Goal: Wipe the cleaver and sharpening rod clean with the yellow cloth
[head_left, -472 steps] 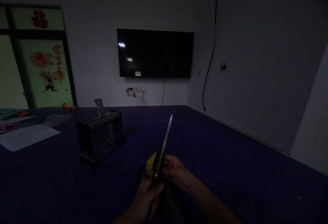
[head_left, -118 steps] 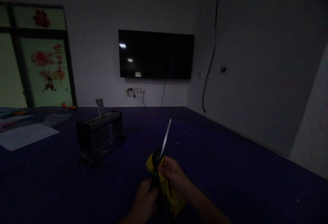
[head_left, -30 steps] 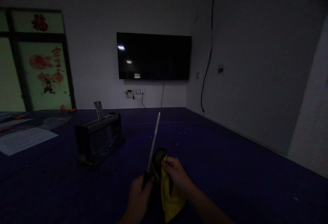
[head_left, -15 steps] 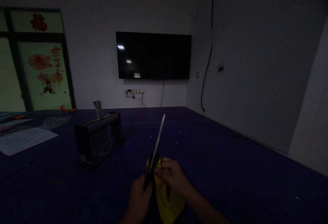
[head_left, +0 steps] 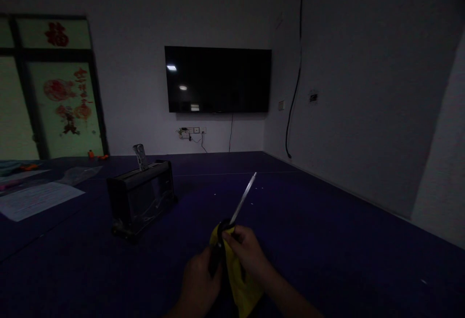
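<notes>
Low in the view, my left hand (head_left: 201, 277) is closed round the black handle of a long, thin tool with a pale metal shaft (head_left: 244, 199). The shaft slants up and to the right; in this dim light its exact kind is unclear. My right hand (head_left: 250, 254) pinches a yellow cloth (head_left: 238, 279) against the tool where handle and shaft meet. Part of the cloth wraps round the dark piece there, and the rest hangs down between my forearms. My fingers hide much of the handle.
On the dark blue surface (head_left: 308, 240) stands a black box-shaped device with clear sides (head_left: 141, 197), to the left. Farther left lie printed paper (head_left: 41, 199) and a clear plastic bag (head_left: 80, 175). A television (head_left: 218, 80) hangs on the far wall; a black cable (head_left: 293, 109) dangles at right.
The tool's shaft has tilted to the right, its tip now lower and farther right. My right hand still grips the cloth, close to the base of the shaft.
</notes>
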